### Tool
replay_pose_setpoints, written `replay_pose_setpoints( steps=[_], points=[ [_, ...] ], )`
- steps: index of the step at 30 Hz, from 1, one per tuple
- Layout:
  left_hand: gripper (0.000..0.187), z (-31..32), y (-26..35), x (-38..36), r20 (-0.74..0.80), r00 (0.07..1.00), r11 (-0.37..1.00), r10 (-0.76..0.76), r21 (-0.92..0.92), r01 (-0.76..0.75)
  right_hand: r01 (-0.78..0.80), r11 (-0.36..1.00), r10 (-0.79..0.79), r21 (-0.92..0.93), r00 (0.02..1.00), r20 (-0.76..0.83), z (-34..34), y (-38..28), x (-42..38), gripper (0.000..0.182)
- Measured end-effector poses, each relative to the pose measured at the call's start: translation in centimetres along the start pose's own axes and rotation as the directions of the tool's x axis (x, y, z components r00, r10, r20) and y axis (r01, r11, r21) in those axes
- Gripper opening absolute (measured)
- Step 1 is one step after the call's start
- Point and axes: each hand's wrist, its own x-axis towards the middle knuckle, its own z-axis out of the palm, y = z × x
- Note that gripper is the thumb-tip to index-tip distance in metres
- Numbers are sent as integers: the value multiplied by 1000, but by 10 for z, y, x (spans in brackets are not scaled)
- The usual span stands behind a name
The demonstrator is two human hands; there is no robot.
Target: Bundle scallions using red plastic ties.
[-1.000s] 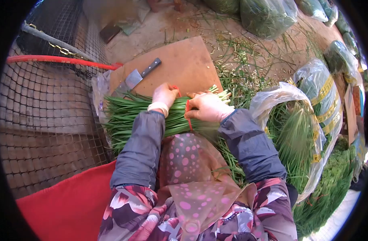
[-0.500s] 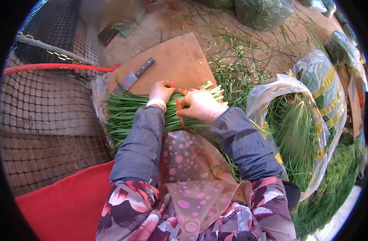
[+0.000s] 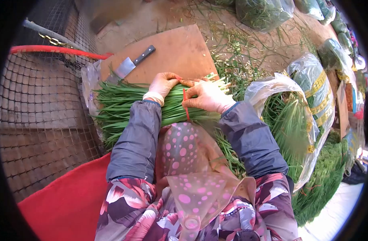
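Observation:
A thick bundle of green chives (image 3: 127, 102) lies crosswise before me, its pale cut ends toward the right. A narrow red tie (image 3: 186, 108) runs around it. At the top of the bundle my left hand (image 3: 163, 85), thinly gloved, is closed with its fingertips pinched on the red tie. My right hand (image 3: 210, 96), gloved too, bends over the stem end and grips the tie between thumb and fingers. The two hands' fingertips nearly meet. Beyond them a cleaver-like knife (image 3: 132, 64) rests on a brown cutting board (image 3: 180, 52).
An open plastic bag (image 3: 268, 84) of chives stands at the right, beside more piled chives (image 3: 324, 180). Cut scraps (image 3: 240, 56) litter the ground behind. Black netting (image 3: 43, 108) with a red rim pole (image 3: 55, 49) lies left, above a red cloth (image 3: 67, 193).
The view has shifted a little, so the board and bundle sit slightly higher and further left. My left fingertips have drawn closer to the right hand's; both hands stay on the tie.

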Motion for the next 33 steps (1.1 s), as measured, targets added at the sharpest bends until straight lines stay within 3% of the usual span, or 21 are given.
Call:
replay_pose_setpoints(
  steps=[2, 3, 4, 6, 8, 10, 11, 12, 15, 19, 24, 26, 28, 30, 31, 32, 33],
  points=[
    [12, -2, -1, 0, -25, 999, 999, -41, 19, 41, -25, 995, 18, -95, 997, -72, 4, -9, -3, 22],
    [11, -4, -6, 4, -11, 999, 998, -32, 56, 33, 83, 982, -117, -167, 972, -203, 10, -15, -8, 17],
    [11, -3, -7, 5, -8, 999, 998, -35, 45, 36, 78, 982, -112, -171, 975, -194, 8, -25, -11, 17],
    [12, -1, -8, 6, -86, 996, 996, -12, 83, 19, 188, 912, -283, -364, 931, -229, 4, -43, -14, 13],
    [14, 2, -8, 5, -119, 992, 994, 29, 106, -17, 190, 933, -280, -307, 918, -281, 13, -47, -14, 13],
    [19, 4, 3, -2, -188, 981, 962, 51, 274, 3, -159, 987, 161, 28, 950, -269, 14, -50, -9, 16],
    [19, 7, 7, -6, -235, 967, 921, 98, 389, 1, -164, 984, 177, 66, 939, -296, 19, -39, 0, 18],
    [19, 10, 11, -12, -227, 970, 922, 91, 387, 4, -275, 937, 316, 218, 930, -187, 16, -33, 8, 18],
    [15, 11, 16, -16, -268, 939, 838, 217, 545, -39, -485, 824, 502, 293, 864, 20, 6, -23, 28, 17],
    [15, 12, 7, -20, -220, 922, 822, 318, 549, -153, -528, 790, 545, 310, 837, 37, 8, -22, 36, 22],
    [15, 3, 2, -13, -132, 950, 876, 283, 440, -200, -562, 824, 562, 75, 827, 31, 3, -34, 35, 21],
    [12, 3, -3, -12, -116, 974, 973, 195, 149, -177, -473, 880, 475, -36, 877, 71, -2, -43, 29, 26],
    [9, 2, 0, -11, -102, 981, 980, 163, 133, -149, -524, 845, 505, 107, 848, 161, -18, -58, 30, 31],
    [10, 1, 4, -13, -104, 988, 984, 115, 147, -99, -439, 822, 498, 364, 863, -84, -26, -36, 38, 36],
    [13, 1, 3, -11, -103, 992, 994, 73, 83, -65, -324, 828, 449, 458, 872, -194, -24, -21, 46, 33],
    [13, 1, 1, -9, -109, 991, 994, 75, 81, -67, -321, 831, 443, 454, 875, -193, -18, -9, 48, 33],
    [16, 1, 2, -9, -125, 988, 986, 90, 152, -70, -324, 921, 366, 217, 911, -189, -16, -8, 54, 33]
  ],
)
